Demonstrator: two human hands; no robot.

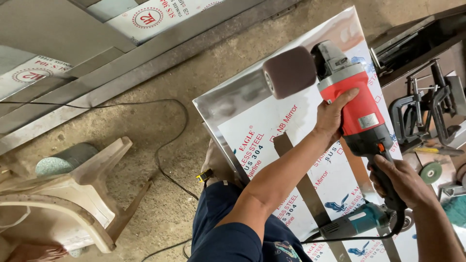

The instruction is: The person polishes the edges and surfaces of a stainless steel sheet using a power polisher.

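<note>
**2 hands on a red polisher at the sheet's far edge**

The left hand [332, 114] is wrapped around the red body of the polisher [357, 109], fingers closed over its upper side just behind the grey gear head. The right hand [400, 182] is clenched on the black rear handle, where the cable leaves. Between them the tool is held above the steel sheet [272, 140], near its far edge, with the brown drum wheel [290, 72] pointing left over the bare, mirror-bright strip by the far left corner.

The polisher looks heavy toward the front and rigid; it likely wants both grips as they are, 1 on the body to steer and 1 at the tail to steady it. The drum appears soft and fibrous. The sheet is thin, slick and easily marked, most of it under white printed film.

Near the sheet's near right edge lies a teal angle grinder [357, 222], beside a flat metal strip [310, 194] laid across the film. Right of the sheet hang black clamps [420, 114]. To the left, on the concrete floor, a cream plastic chair [73, 194] lies tipped over.
</note>
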